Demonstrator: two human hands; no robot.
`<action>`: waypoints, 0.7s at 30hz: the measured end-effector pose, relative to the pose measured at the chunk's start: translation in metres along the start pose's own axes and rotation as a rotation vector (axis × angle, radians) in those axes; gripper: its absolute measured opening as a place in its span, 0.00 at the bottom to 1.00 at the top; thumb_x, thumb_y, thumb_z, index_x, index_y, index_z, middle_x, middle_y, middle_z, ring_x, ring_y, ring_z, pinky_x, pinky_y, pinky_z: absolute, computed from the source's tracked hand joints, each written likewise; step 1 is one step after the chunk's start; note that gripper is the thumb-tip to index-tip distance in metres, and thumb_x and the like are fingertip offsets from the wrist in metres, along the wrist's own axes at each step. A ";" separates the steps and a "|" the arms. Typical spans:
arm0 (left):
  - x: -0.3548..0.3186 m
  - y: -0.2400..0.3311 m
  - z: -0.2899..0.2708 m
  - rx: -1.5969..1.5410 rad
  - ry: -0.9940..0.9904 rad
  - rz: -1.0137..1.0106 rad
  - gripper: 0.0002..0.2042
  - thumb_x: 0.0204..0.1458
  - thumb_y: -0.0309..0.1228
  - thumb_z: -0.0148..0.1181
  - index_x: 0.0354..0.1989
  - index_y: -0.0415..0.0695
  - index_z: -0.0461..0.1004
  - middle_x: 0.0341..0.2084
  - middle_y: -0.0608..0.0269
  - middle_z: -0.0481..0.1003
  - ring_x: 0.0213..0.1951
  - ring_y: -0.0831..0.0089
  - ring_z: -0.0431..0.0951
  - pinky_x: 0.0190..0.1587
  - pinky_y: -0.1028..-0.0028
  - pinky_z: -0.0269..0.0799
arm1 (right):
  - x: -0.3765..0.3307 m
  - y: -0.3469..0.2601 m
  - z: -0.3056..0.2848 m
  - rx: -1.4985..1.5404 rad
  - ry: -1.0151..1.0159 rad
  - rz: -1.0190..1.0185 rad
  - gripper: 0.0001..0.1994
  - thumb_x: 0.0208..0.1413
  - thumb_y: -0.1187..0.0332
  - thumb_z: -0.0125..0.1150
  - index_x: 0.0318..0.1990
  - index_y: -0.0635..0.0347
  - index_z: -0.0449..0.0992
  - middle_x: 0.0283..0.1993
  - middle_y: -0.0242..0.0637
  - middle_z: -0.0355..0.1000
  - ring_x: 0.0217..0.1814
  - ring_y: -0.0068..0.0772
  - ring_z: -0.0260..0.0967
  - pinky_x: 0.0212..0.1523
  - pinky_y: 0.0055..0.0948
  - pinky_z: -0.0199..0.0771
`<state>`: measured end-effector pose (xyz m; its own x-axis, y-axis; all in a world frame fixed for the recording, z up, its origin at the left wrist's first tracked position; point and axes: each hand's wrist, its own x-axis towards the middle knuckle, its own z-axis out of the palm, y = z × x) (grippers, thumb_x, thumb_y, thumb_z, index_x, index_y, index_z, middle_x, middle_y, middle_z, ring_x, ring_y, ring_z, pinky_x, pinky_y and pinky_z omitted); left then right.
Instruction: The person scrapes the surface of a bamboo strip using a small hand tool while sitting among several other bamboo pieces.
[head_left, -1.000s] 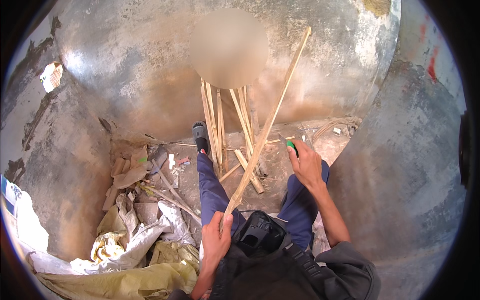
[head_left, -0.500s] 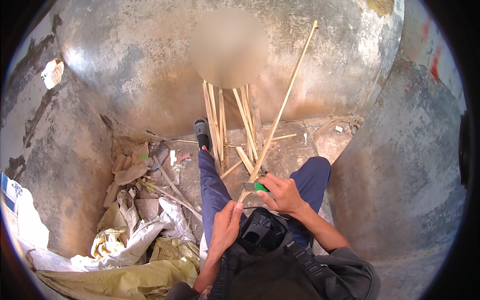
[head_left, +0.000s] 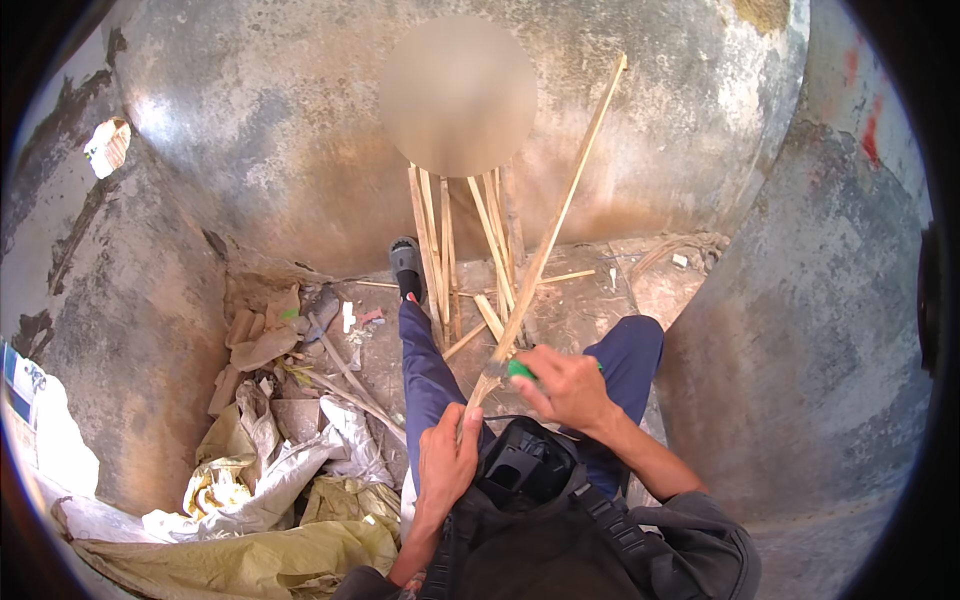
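Observation:
My left hand (head_left: 446, 458) is closed round the near end of a long, pale strip of wood or bamboo (head_left: 560, 218). The strip slants away from me to the upper right, its far end in front of the wall. In my right hand (head_left: 574, 390) is a knife with a green handle (head_left: 519, 370), fingers wrapped round it. Its dark blade lies against the strip a little beyond my left hand. The part of the handle inside my fist is hidden.
Several similar strips (head_left: 427, 235) lean against the far concrete wall (head_left: 300, 150), their tops behind a blurred disc. Crumpled sacks (head_left: 270, 480) and scraps of rubble (head_left: 262, 345) lie at the left. Curved walls rise on both sides. My shoe (head_left: 404, 262) rests beside the strips.
The strip's far end has shifted slightly left and down, and the strip shows a broader face. My right hand with the knife has moved only slightly; my left hand keeps its hold.

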<state>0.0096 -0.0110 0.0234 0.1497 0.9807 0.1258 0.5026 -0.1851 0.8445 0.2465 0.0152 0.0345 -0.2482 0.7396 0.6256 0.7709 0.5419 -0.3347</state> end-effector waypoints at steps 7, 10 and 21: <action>-0.011 -0.015 0.004 -0.008 -0.040 -0.024 0.17 0.76 0.41 0.59 0.42 0.37 0.80 0.19 0.51 0.71 0.22 0.67 0.67 0.29 0.59 0.63 | 0.011 0.060 -0.020 -0.029 0.125 0.220 0.14 0.72 0.59 0.64 0.54 0.60 0.83 0.45 0.45 0.84 0.40 0.57 0.84 0.40 0.47 0.82; -0.009 -0.018 0.005 -0.068 -0.072 0.013 0.17 0.75 0.42 0.60 0.43 0.37 0.80 0.19 0.53 0.70 0.21 0.69 0.66 0.28 0.60 0.61 | 0.000 0.062 -0.020 0.119 0.232 0.314 0.15 0.73 0.59 0.63 0.55 0.62 0.82 0.43 0.47 0.83 0.39 0.60 0.83 0.41 0.47 0.80; -0.003 -0.016 0.010 -0.067 0.010 -0.003 0.14 0.70 0.39 0.70 0.41 0.39 0.80 0.18 0.51 0.76 0.20 0.62 0.79 0.27 0.62 0.69 | -0.002 0.046 0.015 0.725 0.175 0.570 0.12 0.67 0.64 0.76 0.49 0.64 0.86 0.35 0.27 0.82 0.32 0.14 0.66 0.34 0.24 0.68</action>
<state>0.0096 -0.0120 0.0040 0.1398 0.9818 0.1286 0.4450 -0.1783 0.8776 0.2742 0.0445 0.0073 0.1911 0.9315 0.3094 0.1811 0.2763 -0.9439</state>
